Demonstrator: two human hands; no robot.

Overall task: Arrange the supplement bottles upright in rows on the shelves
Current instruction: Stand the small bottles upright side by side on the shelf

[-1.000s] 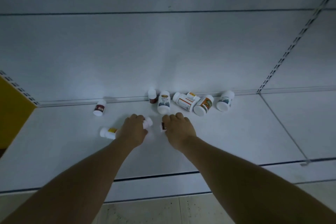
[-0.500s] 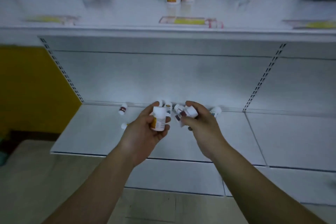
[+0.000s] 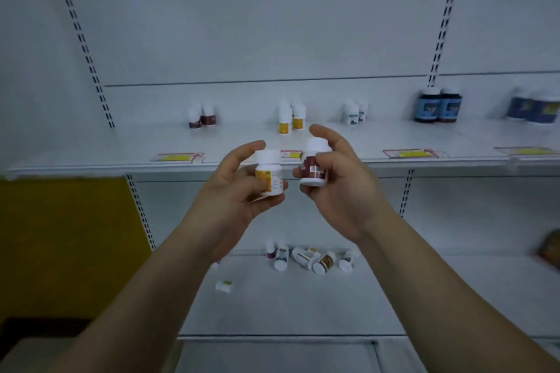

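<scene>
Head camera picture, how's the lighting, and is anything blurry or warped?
Head view: dim, bluish light, no glare; the yellow-label bottle in the left hand and the maroon-label bottle in the right hand are fairly sharp; the blue jars at the far right are smeared; the slotted uprights splay outward toward the top.

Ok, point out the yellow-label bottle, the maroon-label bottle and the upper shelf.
yellow-label bottle (image 3: 272,179): head view, on its label.
maroon-label bottle (image 3: 312,169): head view, on its label.
upper shelf (image 3: 136,142): head view, bare top surface.
</scene>
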